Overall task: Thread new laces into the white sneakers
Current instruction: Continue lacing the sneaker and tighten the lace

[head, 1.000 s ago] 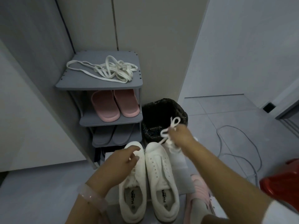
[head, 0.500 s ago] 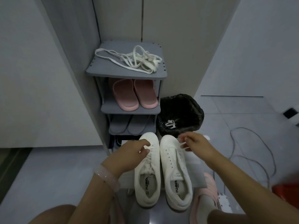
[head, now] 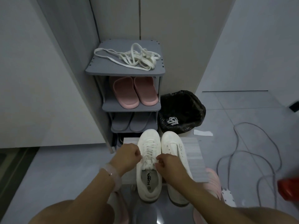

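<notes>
Two white sneakers stand side by side on a white sheet on the floor. The left sneaker [head: 149, 143] still has a lace through its eyelets; the right sneaker [head: 172, 146] shows bare eyelets. My left hand [head: 127, 156] and my right hand [head: 166, 164] sit at either side of the left sneaker's tongue, fingers curled and pinching its lace near the top eyelets. A tangle of cream laces [head: 134, 58] lies on top of the grey shoe rack [head: 97, 70]. A removed white lace [head: 172, 121] lies inside the black-lined bin [head: 194, 101].
Pink slippers [head: 135, 92] and grey slippers [head: 127, 122] fill the rack's lower shelves. Grey cables [head: 258, 152] loop over the tiles at right, beside a white power strip [head: 228, 196] and a red object [head: 289, 188]. A wall panel stands at left.
My right hand dropped the removed lace into the bin and came over to the left sneaker. My left hand shifted to the lace near the tongue. The view moved right.
</notes>
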{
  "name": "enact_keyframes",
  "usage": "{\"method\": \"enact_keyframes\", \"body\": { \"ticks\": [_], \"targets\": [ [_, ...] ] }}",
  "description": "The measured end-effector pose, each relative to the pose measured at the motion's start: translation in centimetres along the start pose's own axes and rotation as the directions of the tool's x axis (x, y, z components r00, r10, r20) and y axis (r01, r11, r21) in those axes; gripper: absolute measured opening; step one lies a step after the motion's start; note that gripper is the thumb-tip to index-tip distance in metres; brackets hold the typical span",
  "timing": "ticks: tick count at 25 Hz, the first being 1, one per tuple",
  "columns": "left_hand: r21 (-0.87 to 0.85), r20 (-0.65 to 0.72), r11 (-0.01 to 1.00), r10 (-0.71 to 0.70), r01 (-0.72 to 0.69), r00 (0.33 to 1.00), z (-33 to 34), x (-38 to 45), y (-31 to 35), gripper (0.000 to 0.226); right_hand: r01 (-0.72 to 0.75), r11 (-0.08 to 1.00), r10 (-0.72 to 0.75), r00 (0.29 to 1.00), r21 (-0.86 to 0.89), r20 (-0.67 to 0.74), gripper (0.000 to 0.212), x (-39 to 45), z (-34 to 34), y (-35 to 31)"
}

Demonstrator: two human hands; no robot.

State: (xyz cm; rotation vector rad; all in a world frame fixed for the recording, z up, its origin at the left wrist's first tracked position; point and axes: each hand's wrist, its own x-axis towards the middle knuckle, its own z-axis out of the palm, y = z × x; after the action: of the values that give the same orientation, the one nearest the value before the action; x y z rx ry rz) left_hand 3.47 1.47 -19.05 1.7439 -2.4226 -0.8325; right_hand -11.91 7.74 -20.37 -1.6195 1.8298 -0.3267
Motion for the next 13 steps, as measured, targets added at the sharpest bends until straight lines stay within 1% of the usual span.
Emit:
{"method": "enact_keyframes", "body": {
  "ticks": [2,4,7,9,10,11,12,13],
  "targets": [
    [-0.076,-0.023,0.996,-0.043,0.041,0.999,1.9,0.1,0.0,0.022,-0.003,1.000,0.002,0.998,-0.018,-0.068,0.025,0.3,0.8,0.1],
    [-0.093,-0.052,0.993,-0.075,0.070,0.996,2.9,-0.1,0.2,0.023,0.007,0.999,-0.012,0.995,-0.051,-0.100,0.021,0.9,1.2,0.0],
    [-0.043,-0.097,0.998,-0.038,0.034,0.995,3.8,-0.1,0.1,0.016,0.055,0.996,-0.062,0.992,-0.071,-0.105,0.010,1.7,1.8,-0.2],
    [-0.077,-0.118,0.997,-0.033,0.024,0.992,3.7,0.1,0.1,0.011,0.072,0.997,-0.074,0.989,-0.022,-0.125,0.009,1.9,2.1,-0.4],
    [-0.148,-0.118,0.987,-0.072,0.054,0.990,3.5,0.4,0.0,0.016,0.053,0.998,-0.051,0.989,0.017,-0.142,0.010,2.0,2.0,-0.4],
    [-0.275,-0.097,0.956,-0.131,0.100,0.987,3.3,0.7,-0.1,0.022,0.029,0.998,-0.019,0.986,0.056,-0.166,0.010,2.1,1.8,-0.2],
    [-0.440,-0.084,0.887,-0.194,0.138,0.977,3.0,0.9,-0.3,0.025,0.000,0.996,0.017,0.982,0.091,-0.188,0.011,2.2,1.6,0.0],
    [-0.525,-0.060,0.835,-0.232,0.167,0.971,2.7,1.0,-0.2,0.025,-0.023,0.992,0.048,0.978,0.123,-0.203,0.012,2.4,1.3,0.3]
  ]
}}
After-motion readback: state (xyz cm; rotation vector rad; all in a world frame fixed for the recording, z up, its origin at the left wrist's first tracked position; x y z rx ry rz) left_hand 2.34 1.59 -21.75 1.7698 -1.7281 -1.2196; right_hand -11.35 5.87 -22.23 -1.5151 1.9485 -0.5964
